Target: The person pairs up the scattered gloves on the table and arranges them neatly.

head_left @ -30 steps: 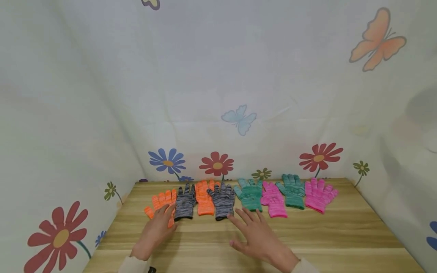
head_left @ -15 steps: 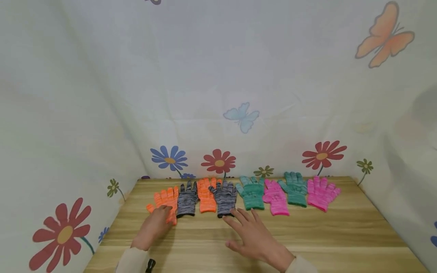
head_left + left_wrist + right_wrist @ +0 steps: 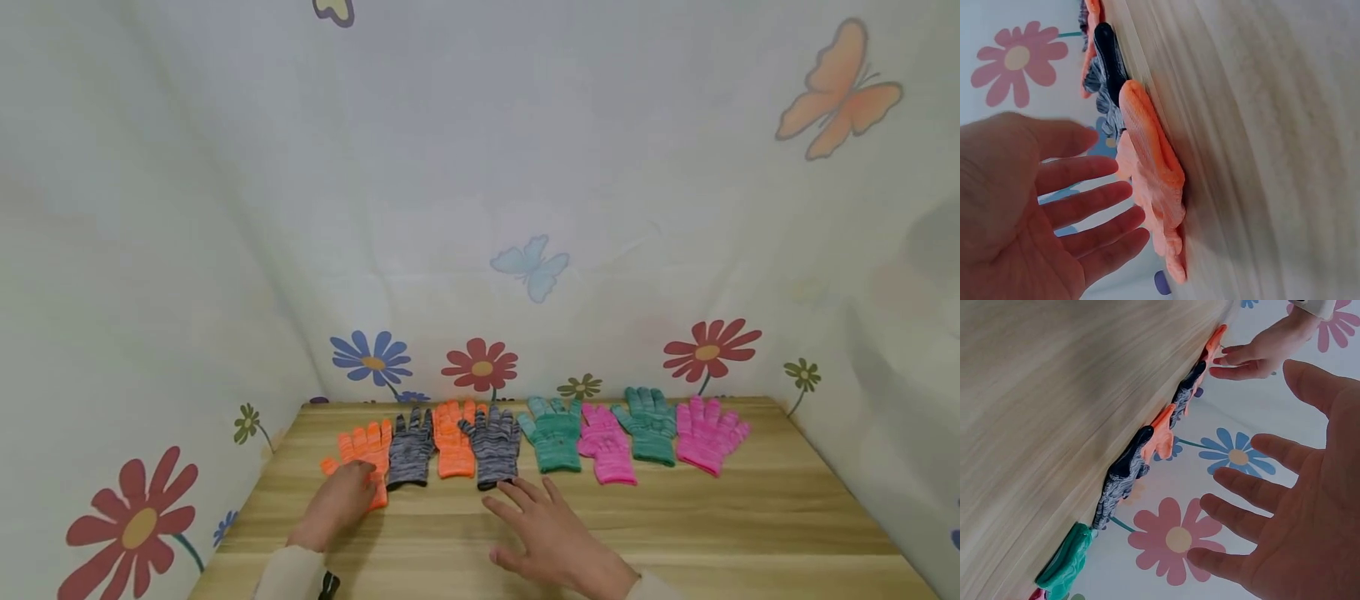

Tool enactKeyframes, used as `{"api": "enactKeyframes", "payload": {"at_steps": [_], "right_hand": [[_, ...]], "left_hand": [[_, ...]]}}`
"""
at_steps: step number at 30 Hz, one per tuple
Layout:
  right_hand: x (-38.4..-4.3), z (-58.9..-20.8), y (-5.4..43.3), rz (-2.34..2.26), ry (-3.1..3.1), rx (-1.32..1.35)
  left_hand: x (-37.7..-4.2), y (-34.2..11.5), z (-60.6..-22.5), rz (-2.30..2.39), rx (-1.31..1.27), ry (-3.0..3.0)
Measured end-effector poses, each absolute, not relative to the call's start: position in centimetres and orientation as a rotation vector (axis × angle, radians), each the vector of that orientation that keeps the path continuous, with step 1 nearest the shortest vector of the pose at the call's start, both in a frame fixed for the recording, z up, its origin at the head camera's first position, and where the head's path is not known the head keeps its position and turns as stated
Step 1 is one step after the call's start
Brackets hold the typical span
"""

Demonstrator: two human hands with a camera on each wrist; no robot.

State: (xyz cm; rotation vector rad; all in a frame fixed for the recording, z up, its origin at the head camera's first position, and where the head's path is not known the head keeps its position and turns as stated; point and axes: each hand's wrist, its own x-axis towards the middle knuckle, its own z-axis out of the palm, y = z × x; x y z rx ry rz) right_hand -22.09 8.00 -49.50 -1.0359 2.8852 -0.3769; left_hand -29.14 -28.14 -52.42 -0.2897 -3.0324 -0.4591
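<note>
My left hand (image 3: 341, 500) hovers over the lower left part of an orange knit glove (image 3: 373, 442), its fingers partly covering it in the head view. In the left wrist view the fingers are extended and a gap shows between them and the orange glove (image 3: 1154, 169). Beside that glove lies a grey-and-black glove (image 3: 410, 450). My right hand (image 3: 555, 542) hangs above the table with spread fingers and holds nothing. Its fingertips are just in front of the cuff of a second grey-and-black glove (image 3: 495, 450).
A second orange glove (image 3: 453, 442) lies between the grey ones. Rightward along the row come a green glove (image 3: 555, 442), a pink glove (image 3: 606, 446), another green glove (image 3: 651, 429) and another pink glove (image 3: 708, 437). Behind the wooden table (image 3: 712, 533) hangs a flowered white curtain (image 3: 420, 208).
The left hand has drawn back slightly, uncovering more of the orange glove. The right hand has shifted a little left and toward the body. The gloves keep their places; the head view has tilted slightly.
</note>
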Motion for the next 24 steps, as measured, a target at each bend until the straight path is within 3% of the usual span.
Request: {"api": "enactKeyframes", "payload": {"at_steps": [12,24], "right_hand": [[-22.3,-49.3,7.5,-0.358,2.944,-1.087],[-21.8,-50.1,7.7,-0.363,2.904,-1.043]], "left_hand": [[-31.0,-29.7,-53.1,-0.453,-0.347,-3.065],[-30.4,-29.5,-54.0,-0.419,-0.34,-2.966]]}}
